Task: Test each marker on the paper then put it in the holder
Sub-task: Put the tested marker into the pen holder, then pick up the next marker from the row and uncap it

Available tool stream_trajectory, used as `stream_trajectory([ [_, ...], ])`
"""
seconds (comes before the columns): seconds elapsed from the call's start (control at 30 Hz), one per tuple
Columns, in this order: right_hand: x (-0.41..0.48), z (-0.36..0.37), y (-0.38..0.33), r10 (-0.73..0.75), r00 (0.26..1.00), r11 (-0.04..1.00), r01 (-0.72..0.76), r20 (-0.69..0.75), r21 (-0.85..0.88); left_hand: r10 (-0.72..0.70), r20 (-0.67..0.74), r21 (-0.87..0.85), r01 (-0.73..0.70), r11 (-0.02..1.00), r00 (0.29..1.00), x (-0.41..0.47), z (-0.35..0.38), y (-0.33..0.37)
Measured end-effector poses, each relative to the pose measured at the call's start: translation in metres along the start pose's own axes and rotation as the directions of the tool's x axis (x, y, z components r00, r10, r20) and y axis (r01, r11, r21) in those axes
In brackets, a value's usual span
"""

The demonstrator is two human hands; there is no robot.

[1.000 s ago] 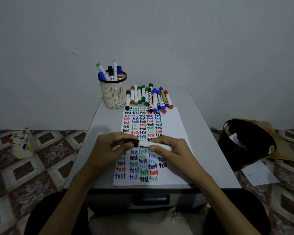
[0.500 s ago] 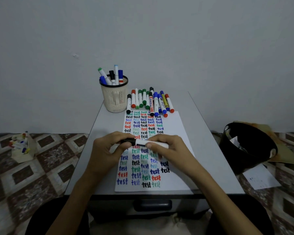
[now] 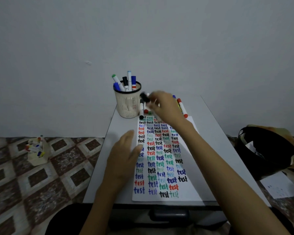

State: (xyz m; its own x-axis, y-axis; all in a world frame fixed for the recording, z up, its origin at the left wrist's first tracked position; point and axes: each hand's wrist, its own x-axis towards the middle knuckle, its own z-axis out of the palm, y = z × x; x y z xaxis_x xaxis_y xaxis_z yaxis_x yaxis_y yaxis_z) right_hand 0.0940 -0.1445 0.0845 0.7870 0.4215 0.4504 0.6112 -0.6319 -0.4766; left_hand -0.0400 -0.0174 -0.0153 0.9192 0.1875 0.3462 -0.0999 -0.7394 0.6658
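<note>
My right hand (image 3: 166, 106) is stretched out over the far end of the table, shut on a black-capped white marker (image 3: 145, 97) that sits blurred just right of the cream mesh holder (image 3: 127, 106). Several markers stand in the holder. My left hand (image 3: 126, 155) lies flat and open on the left edge of the paper (image 3: 190, 167), which is covered with coloured "test" words. A row of loose markers (image 3: 182, 107) lies beyond the paper, partly hidden behind my right hand.
The grey table (image 3: 119, 133) is narrow, with a drawer handle below its front edge. A black bin (image 3: 268, 150) stands on the floor at the right beside a loose sheet. A small box of markers (image 3: 36, 150) sits on the tiled floor at the left.
My hands have parted. The right hand carried the capped marker from over the paper's middle up toward the holder; the left hand let go and dropped flat onto the paper's edge.
</note>
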Motion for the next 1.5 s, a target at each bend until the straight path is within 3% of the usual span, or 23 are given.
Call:
stream_trajectory([
  [0.07, 0.022, -0.005, -0.004, 0.049, 0.968, 0.981, -0.001, -0.246, 0.194, 0.031, 0.069, 0.192, -0.044, 0.98, 0.997, 0.0, 0.004, 0.0],
  [0.13, 0.042, -0.011, -0.011, 0.069, 0.897, 0.946, 0.08, -0.436, 0.313, 0.051, 0.1, 0.264, -0.076, 0.961, 0.994, 0.0, 0.006, -0.001],
  [0.23, 0.065, -0.009, -0.021, 0.077, 0.822, 0.916, 0.165, -0.564, 0.365, 0.046, 0.141, 0.294, -0.086, 0.952, 0.989, 0.001, 0.008, -0.005],
  [0.4, 0.082, 0.015, -0.025, -0.038, 0.868, 0.948, 0.188, -0.495, 0.257, 0.055, 0.136, 0.293, -0.093, 0.952, 0.989, -0.002, 0.006, -0.004],
  [0.47, 0.086, 0.028, -0.02, -0.083, 0.913, 0.987, 0.13, -0.4, 0.092, 0.054, 0.136, 0.299, -0.092, 0.95, 0.989, -0.002, 0.006, -0.004],
  [0.53, 0.09, 0.039, -0.012, -0.064, 0.953, 0.992, 0.028, -0.296, -0.123, 0.05, 0.135, 0.297, -0.089, 0.951, 0.99, -0.001, 0.006, -0.004],
  [0.63, 0.091, 0.046, -0.005, 0.025, 0.974, 0.968, -0.08, -0.225, -0.237, 0.048, 0.132, 0.303, -0.086, 0.949, 0.99, -0.001, 0.006, -0.004],
  [0.73, 0.088, 0.041, 0.001, 0.031, 0.98, 0.992, -0.055, -0.195, -0.117, 0.046, 0.127, 0.292, -0.082, 0.953, 0.991, -0.001, 0.006, -0.004],
  [0.83, 0.073, 0.033, 0.022, 0.106, 0.953, 0.994, -0.093, -0.284, 0.059, 0.043, 0.129, 0.285, -0.079, 0.955, 0.991, -0.001, 0.007, -0.004],
  [0.9, 0.061, 0.027, 0.047, 0.254, 0.911, 0.967, -0.248, -0.325, 0.06, 0.04, 0.13, 0.275, -0.075, 0.959, 0.991, -0.001, 0.007, -0.005],
  [1.0, 0.036, 0.021, 0.092, 0.489, 0.822, 0.845, -0.529, -0.293, -0.076, 0.047, 0.14, 0.279, -0.085, 0.956, 0.989, 0.0, 0.007, -0.006],
  [1.07, 0.019, 0.019, 0.118, 0.573, 0.786, 0.773, -0.613, -0.235, -0.166, 0.048, 0.139, 0.289, -0.087, 0.953, 0.989, 0.0, 0.007, -0.007],
  [1.27, 0.001, 0.023, 0.151, 0.485, 0.842, 0.854, -0.514, -0.238, -0.08, 0.046, 0.137, 0.288, -0.085, 0.954, 0.989, 0.001, 0.007, -0.006],
  [1.4, -0.007, 0.015, 0.15, 0.514, 0.782, 0.854, -0.507, -0.352, 0.12, 0.054, 0.137, 0.291, -0.093, 0.952, 0.989, 0.002, 0.007, -0.007],
  [1.5, -0.018, 0.0, 0.129, 0.528, 0.657, 0.848, -0.371, -0.538, 0.378, 0.068, 0.127, 0.276, -0.101, 0.956, 0.99, 0.002, 0.008, -0.006],
])
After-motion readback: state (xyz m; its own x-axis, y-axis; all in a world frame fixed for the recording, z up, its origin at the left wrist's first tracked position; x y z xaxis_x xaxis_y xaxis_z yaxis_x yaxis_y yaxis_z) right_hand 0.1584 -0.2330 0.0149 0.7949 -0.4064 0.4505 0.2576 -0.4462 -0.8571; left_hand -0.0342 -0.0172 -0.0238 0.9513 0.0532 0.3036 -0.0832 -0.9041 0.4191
